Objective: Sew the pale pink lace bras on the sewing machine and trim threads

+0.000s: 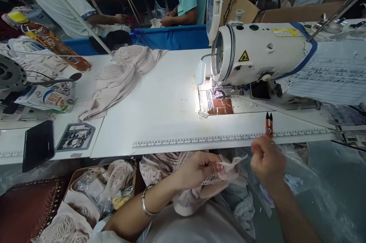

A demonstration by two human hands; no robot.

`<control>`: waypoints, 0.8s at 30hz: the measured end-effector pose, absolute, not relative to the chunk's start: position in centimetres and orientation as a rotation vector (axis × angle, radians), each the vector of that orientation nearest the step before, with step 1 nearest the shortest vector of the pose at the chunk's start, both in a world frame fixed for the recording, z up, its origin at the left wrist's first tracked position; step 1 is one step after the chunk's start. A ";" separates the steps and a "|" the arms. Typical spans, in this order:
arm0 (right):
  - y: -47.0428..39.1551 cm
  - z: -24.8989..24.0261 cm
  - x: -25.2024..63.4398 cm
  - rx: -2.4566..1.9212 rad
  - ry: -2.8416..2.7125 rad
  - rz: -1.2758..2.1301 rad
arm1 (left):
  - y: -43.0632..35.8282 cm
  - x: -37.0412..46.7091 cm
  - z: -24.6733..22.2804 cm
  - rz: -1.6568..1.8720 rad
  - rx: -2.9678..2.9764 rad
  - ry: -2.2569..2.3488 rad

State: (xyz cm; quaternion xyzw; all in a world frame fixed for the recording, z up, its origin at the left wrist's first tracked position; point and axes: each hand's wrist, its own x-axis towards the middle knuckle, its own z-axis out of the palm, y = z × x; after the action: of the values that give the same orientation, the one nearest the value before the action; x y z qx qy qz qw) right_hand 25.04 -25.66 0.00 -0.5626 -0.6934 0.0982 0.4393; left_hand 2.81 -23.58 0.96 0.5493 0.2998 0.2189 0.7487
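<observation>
Lace garment [213, 189] is hanging at six o'clock, below the bench [160, 113], probably handling soft, light and snag-prone; the edge suits gripping. Your left hand [201, 167] is pinching it; your right hand [267, 157] is resting, curled, at the red snips [269, 125], three o'clock, hold unclear.
</observation>
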 end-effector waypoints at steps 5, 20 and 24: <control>-25.9 0.5 25.5 -1.367 -1.888 0.652 | -23.5 2.7 1.2 0.498 1.259 0.693; -27.6 2.9 23.5 -1.208 -2.067 0.095 | -24.3 3.5 -1.4 1.286 2.441 0.818; -28.1 2.8 24.0 -1.176 -2.119 0.067 | -24.0 3.5 -1.7 1.474 2.614 0.632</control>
State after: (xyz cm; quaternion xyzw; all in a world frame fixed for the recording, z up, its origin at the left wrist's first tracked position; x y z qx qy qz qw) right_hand 24.02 -28.08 2.81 -0.4541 -0.8185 0.0260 0.3509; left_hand 3.46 -24.05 -1.67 0.8518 0.2059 0.4802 0.0373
